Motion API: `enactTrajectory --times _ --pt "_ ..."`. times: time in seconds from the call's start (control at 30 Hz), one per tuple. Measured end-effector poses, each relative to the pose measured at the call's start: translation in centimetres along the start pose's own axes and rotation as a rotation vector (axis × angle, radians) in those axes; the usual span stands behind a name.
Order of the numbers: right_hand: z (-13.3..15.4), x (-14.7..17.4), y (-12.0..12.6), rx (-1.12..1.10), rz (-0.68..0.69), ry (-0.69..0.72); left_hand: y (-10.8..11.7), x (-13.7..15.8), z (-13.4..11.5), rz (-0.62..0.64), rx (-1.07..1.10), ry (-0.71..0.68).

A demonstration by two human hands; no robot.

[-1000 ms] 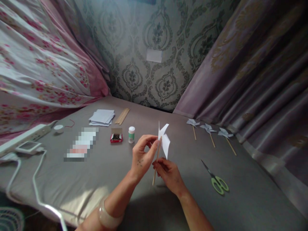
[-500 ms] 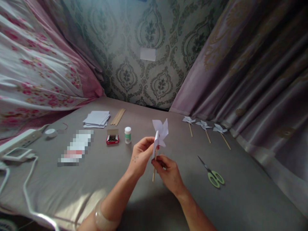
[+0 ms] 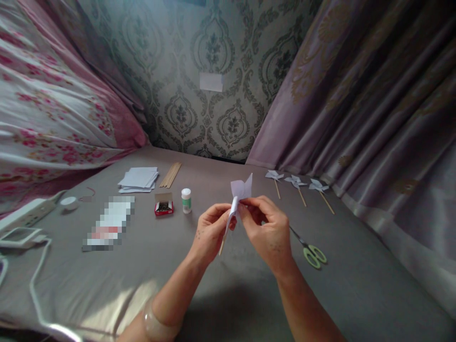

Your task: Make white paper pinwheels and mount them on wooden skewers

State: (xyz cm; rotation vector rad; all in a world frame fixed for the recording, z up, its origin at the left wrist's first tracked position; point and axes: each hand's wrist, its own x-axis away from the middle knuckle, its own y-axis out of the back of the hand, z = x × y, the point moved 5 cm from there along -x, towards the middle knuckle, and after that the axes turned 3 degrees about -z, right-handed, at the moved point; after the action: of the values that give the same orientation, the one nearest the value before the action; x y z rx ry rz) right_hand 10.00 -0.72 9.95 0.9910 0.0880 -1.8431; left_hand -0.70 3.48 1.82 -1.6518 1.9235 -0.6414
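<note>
A white paper pinwheel (image 3: 242, 189) on a thin wooden stick (image 3: 222, 244) is held up in front of me, seen partly edge-on. My left hand (image 3: 211, 232) is closed on it from the left, thumb and fingers pinching near where paper meets stick. From the right, my right hand (image 3: 270, 229) pinches the paper close to the pinwheel's middle. The fingers hide the centre and any pin there. Just right of that hand lie scissors (image 3: 313, 255) with green handles, their blade tips near my wrist.
On the grey cloth lie three pinwheels (image 3: 296, 181), wooden sticks (image 3: 171, 175), a paper stack (image 3: 138, 178), a red box of small dark pins (image 3: 164, 207), and a white-and-green bottle (image 3: 186, 201). A power strip (image 3: 30, 213) with cables sits at left. Curtains hang on both sides.
My right hand has moved up from the stick to the pinwheel's paper. The stick's lower end has swung left. My left hand keeps its hold, and the view has shifted slightly.
</note>
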Motion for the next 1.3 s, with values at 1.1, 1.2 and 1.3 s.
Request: enactTrajectory --times 1.1,1.2,1.3 --pt "-3.0 -0.6 0.4 -0.02 0.008 -0.171 0.2 -0.3 0.8 0.1 -0.355 -0.114" --pt "-3.1 -0.5 0.4 -0.009 0.006 -0.173 0.4 -0.3 0.6 0.092 -0.387 -0.164" --pt "-3.1 -0.4 0.2 -0.037 0.009 -0.176 0.3 -0.2 0.1 0.097 -0.422 -0.215"
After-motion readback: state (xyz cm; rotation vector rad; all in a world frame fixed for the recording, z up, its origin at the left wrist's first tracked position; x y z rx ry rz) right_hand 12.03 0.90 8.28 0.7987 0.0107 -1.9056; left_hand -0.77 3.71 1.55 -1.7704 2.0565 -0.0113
